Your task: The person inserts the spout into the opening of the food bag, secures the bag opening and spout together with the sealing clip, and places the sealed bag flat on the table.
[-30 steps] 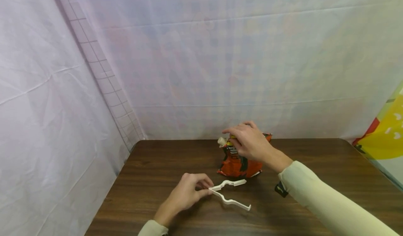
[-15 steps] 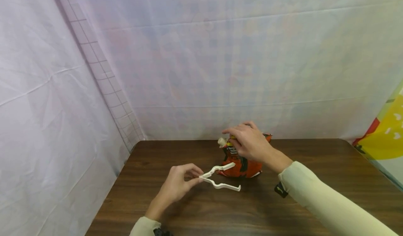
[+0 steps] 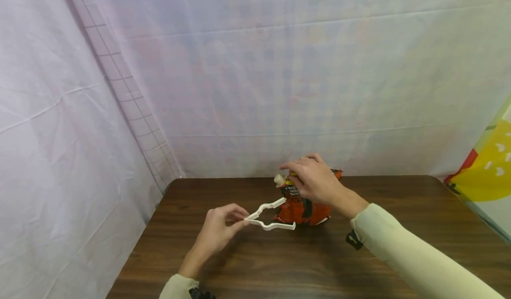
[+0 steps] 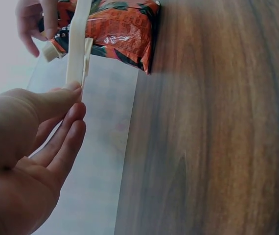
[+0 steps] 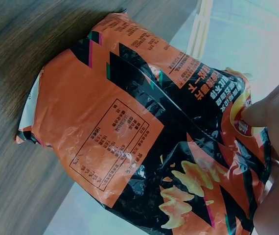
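In the head view my left hand (image 3: 219, 228) pinches the hinge end of a white plastic bag clip (image 3: 281, 225). The clip's two long arms spread in a V toward an orange and black snack bag (image 3: 293, 212), and their tips overlap its left side in this view. My right hand (image 3: 315, 179) grips the upper part of the bag, which stands on the table. At the bag's upper left corner sticks out an off-white cap-like piece (image 3: 279, 180). The right wrist view shows the bag's printed back (image 5: 125, 93), with the thumb pressing near its top edge.
The dark wood table (image 3: 239, 268) ends at a pale curtain (image 3: 303, 90) behind the bag. Another white sheet (image 3: 52, 157) hangs at the left. A yellow and red cloth (image 3: 487, 170) is beyond the right edge.
My left hand has moved the clip up and to the left, away from the table's front; its arms now point at the bag's left side. The right hand and bag stay in place.
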